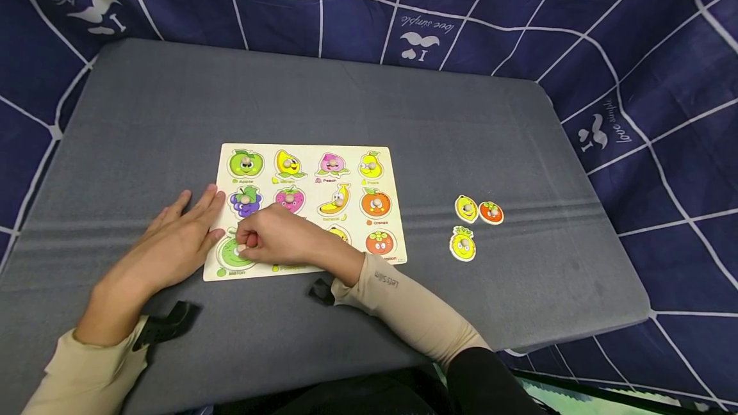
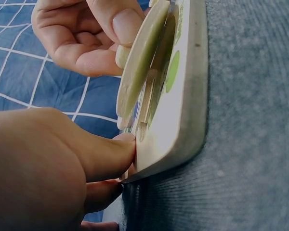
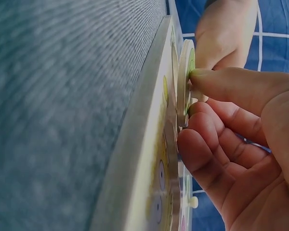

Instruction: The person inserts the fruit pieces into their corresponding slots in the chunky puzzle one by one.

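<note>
Wooden melon piece, light and stiff, is lifting by its knob, right hand pinching at the puzzle board's seven o'clock, left hand lying flat, bracing.

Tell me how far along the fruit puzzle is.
Done: most fruit pieces sit in the puzzle board, such as the apple and orange. In hand: the right hand pinches the melon piece by its knob at its slot, while the left hand rests at the board's edge. Left: three loose pieces lie on the table.
</note>
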Motion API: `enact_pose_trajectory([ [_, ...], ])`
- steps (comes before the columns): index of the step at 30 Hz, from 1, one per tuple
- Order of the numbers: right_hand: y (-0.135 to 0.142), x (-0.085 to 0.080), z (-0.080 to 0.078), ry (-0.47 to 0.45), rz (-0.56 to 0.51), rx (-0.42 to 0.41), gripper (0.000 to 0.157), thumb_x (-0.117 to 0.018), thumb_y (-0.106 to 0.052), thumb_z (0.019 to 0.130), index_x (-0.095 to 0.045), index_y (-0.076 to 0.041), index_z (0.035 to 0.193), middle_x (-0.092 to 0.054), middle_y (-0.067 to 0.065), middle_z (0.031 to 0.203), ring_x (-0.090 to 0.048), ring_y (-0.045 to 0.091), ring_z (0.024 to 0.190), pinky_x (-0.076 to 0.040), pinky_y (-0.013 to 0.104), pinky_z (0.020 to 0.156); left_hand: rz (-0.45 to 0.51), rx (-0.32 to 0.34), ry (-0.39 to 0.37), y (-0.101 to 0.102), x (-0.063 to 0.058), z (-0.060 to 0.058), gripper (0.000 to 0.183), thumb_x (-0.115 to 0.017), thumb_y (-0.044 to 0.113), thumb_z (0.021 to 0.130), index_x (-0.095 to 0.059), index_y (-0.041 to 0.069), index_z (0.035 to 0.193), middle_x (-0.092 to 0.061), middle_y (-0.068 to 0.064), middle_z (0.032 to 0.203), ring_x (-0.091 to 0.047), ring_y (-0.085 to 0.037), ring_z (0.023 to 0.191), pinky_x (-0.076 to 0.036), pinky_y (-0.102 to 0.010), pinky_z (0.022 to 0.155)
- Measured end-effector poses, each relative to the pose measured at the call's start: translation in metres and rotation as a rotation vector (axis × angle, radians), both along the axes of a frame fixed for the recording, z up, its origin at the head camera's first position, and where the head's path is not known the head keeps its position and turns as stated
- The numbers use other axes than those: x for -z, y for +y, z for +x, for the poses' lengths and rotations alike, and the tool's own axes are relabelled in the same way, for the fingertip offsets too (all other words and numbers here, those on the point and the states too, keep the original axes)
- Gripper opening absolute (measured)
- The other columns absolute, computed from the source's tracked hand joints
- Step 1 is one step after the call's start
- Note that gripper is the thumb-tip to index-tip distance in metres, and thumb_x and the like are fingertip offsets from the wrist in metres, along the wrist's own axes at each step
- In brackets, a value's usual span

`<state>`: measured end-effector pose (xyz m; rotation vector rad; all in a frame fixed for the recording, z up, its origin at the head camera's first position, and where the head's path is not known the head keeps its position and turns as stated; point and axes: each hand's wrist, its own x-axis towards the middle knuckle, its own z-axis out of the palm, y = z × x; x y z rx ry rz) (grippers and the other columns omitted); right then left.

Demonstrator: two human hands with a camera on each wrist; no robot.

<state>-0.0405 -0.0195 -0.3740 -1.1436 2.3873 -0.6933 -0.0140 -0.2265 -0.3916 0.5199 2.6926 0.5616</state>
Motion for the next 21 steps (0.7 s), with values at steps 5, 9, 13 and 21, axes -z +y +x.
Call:
enact_pose_trajectory([
  [5,-0.0031,-0.0005,0.0012,0.017,0.006,-0.006,0.006,-0.072,-0.017,0.090,-0.070,-0.013,0.086,-0.060,-0.010,0.075,-0.049,-0.003,0.067,-0.038,0.009,0.064,0.006,0.003,0.002,-0.0003,-0.0001,0.0004,0.063,-0.049,0.019,0.105,-0.018,-0.005,0.154,-0.010,-0.027,0.160,-0.004,-0.061,0.140,-0.007,-0.076,0.105],
  [9,-0.0053,-0.0008,0.0015,0.019,0.012,-0.010,0.007,-0.072,-0.017,0.091,-0.069,-0.013,0.086,-0.059,-0.009,0.074,-0.049,-0.002,0.066,-0.038,0.009,0.063,0.007,0.008,0.009,-0.0008,0.0001,0.0006,0.063,-0.048,0.020,0.105,-0.018,-0.005,0.154,-0.011,-0.028,0.160,-0.006,-0.062,0.139,-0.008,-0.076,0.105],
  [13,-0.0066,-0.0007,0.0017,0.028,0.028,-0.012,0.007,-0.071,-0.018,0.092,-0.070,-0.013,0.087,-0.059,-0.009,0.075,-0.049,-0.001,0.066,-0.038,0.010,0.063,0.006,0.010,0.013,-0.0009,0.0002,0.0007,0.062,-0.047,0.020,0.105,-0.018,-0.005,0.154,-0.011,-0.027,0.160,-0.006,-0.062,0.139,-0.009,-0.076,0.105],
  [21,-0.0097,-0.0010,0.0014,0.065,0.037,-0.033,0.008,-0.070,-0.018,0.092,-0.069,-0.012,0.086,-0.058,-0.008,0.073,-0.047,0.000,0.065,-0.036,0.011,0.061,0.003,0.010,0.007,-0.0007,-0.0006,0.0000,0.062,-0.047,0.020,0.105,-0.018,-0.005,0.154,-0.010,-0.028,0.160,-0.006,-0.062,0.139,-0.009,-0.076,0.104],
])
